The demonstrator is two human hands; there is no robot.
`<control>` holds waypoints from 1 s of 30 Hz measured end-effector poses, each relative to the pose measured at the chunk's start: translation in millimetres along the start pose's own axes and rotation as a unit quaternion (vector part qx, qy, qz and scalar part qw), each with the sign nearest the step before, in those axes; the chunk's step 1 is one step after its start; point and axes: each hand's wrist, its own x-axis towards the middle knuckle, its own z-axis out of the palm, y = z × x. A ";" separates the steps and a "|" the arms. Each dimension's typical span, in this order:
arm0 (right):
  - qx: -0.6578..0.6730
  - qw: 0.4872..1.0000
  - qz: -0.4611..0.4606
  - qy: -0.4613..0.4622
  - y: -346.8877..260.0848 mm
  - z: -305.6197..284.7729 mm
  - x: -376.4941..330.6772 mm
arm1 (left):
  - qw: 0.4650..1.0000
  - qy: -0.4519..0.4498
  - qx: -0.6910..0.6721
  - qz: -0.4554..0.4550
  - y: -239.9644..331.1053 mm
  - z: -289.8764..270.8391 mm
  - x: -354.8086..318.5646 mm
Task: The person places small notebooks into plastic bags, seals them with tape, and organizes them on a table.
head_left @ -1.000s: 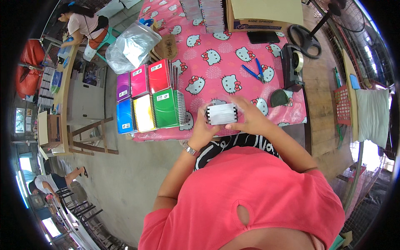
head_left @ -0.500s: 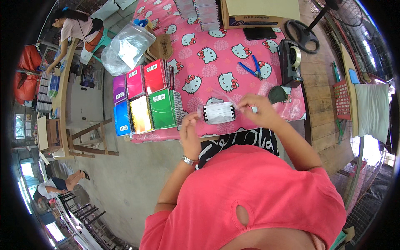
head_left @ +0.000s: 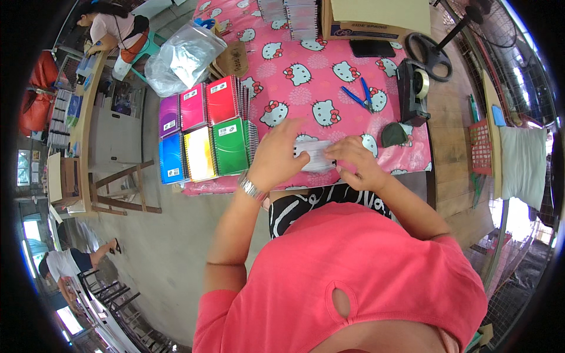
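A small white pack (head_left: 318, 156) with black binding loops along its ends lies near the table's front edge, and glossy clear plastic covers it. My left hand (head_left: 278, 154) is over its left end, thumb apart from the stretched fingers, whose tips are blurred. At the other end, my right hand (head_left: 357, 160) grips the pack, fingers over its top and thumb at its near corner. Both hands hide parts of the pack. To the left lie wire-bound notebooks in rows, among them a green notebook (head_left: 230, 146) and a red notebook (head_left: 222, 103).
Blue-handled pliers (head_left: 360, 96), a dark green round object (head_left: 393, 135) and a black tape dispenser (head_left: 413, 94) lie to the right. Farther back are a phone (head_left: 372, 48), a cardboard box (head_left: 376, 17) and clear plastic bags (head_left: 185, 59). A person (head_left: 118, 29) works at another table.
My left hand has moved up and right onto the pack. My right hand has shifted left and down onto its right end. The loose plastic now lies closer over the pack.
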 end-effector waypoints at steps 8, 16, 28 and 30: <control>-0.017 0.998 -0.024 -0.048 -1.7 5.2 -3.2 | 0.966 -0.185 0.171 -0.065 17.9 -0.4 42.5; -0.074 0.986 0.007 -0.146 -6.1 0.8 9.3 | 0.937 0.183 -0.189 -0.231 -21.4 30.0 -67.6; -0.123 0.971 -0.001 -0.207 -2.4 1.7 9.1 | 0.999 -0.002 0.027 0.021 8.5 29.9 -73.4; -0.140 0.967 -0.005 -0.211 -0.3 3.6 9.2 | 0.989 -0.044 0.131 0.055 9.1 26.0 -70.3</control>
